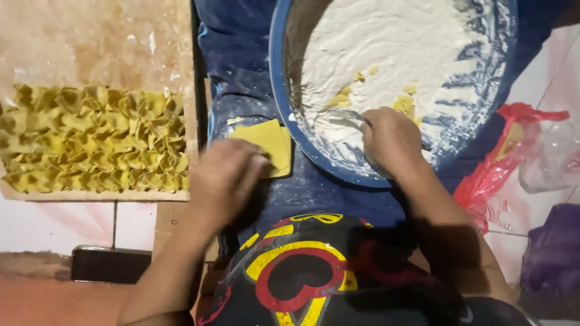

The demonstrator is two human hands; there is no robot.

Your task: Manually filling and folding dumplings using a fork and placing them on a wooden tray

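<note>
Head view: stack of yellow square wrappers (269,142) on the lap, flat, a corner pointing toward 12 o'clock. Left hand (222,176), blurred, fingers loosely curled on the stack's 7 o'clock edge. Right hand (391,140) closed around a utensil (353,119) inside the blue basin (279,72) of white filling. Wooden tray (181,196) of folded dumplings (90,139) at 9 o'clock.

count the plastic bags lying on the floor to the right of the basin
2: a red plastic bag beside the blue basin, and a clear plastic bag against it, further right. More may lie out of frame.
</note>
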